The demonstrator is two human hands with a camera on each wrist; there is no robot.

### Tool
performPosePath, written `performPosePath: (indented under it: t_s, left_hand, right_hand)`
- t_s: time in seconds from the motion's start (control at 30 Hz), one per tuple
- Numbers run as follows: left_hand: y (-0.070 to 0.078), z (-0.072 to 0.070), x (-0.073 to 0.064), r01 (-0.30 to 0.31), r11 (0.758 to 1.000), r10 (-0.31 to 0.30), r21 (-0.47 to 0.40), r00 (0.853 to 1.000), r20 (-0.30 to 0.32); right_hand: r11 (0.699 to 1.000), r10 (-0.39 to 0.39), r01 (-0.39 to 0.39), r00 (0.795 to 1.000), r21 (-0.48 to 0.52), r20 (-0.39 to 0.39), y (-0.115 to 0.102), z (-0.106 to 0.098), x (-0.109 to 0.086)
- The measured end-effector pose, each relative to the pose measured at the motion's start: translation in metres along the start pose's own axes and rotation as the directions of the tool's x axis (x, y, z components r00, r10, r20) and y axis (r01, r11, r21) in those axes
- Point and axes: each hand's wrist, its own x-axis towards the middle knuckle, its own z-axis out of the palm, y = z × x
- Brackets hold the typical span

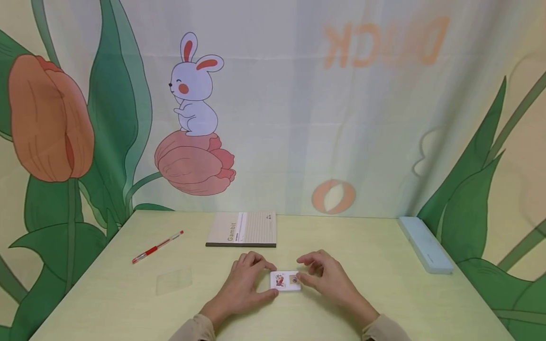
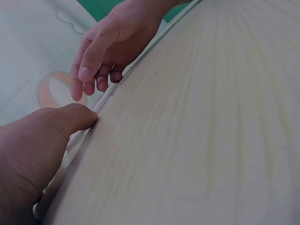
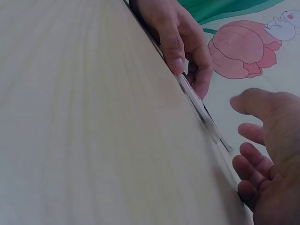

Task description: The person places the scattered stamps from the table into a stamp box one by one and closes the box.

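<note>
A small white rectangular slab [image 1: 286, 287] lies on the table in front of me, with two stamp-like pictures on its face. The left picture [image 1: 279, 280] is red and multicoloured; the right one [image 1: 294, 279] is tan with a dark middle. My left hand [image 1: 243, 286] holds the slab's left end, thumb at the near edge and a fingertip at the far edge. Over the right end, my right hand [image 1: 330, 279] has its fingers loosely bent, the thumb tip overlapping the tan picture in the head view. From the right wrist view, the right fingers [image 3: 255, 159] appear apart from the slab.
A clear rectangular sheet [image 1: 174, 281] lies to the left, with a red pen [image 1: 158, 247] behind it. Farther back is a notebook [image 1: 241, 229] marked "Gambit". A light blue box [image 1: 425, 245] sits along the right edge. A printed curtain [image 1: 273, 118] hangs behind the table.
</note>
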Motion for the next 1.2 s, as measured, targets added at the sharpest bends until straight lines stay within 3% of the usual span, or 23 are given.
performPosePath:
  t_s: [0.37,0.93,1.07,1.2]
  left_hand:
    - [0.001,0.000,0.001,-0.002,1.000,0.002,-0.007,1.000,0.002]
    - [0.001,-0.004,0.002,-0.022,1.000,0.022,-0.022,1.000,-0.004]
    - [0.001,-0.014,0.001,0.006,0.995,-0.003,-0.101,1.000,0.029]
    - [-0.002,-0.039,0.000,0.027,0.988,-0.025,-0.153,1.000,0.012]
  right_hand:
    - [0.978,-0.079,0.097,0.991,-0.182,0.106,0.009,-0.007,-0.004]
    - [0.968,-0.142,0.168,0.979,-0.189,0.144,0.011,-0.011,-0.004]
    - [0.971,-0.128,0.155,0.980,-0.182,0.150,0.011,-0.011,-0.005]
    - [0.973,-0.114,0.142,0.980,-0.180,0.161,0.011,-0.010,-0.005]
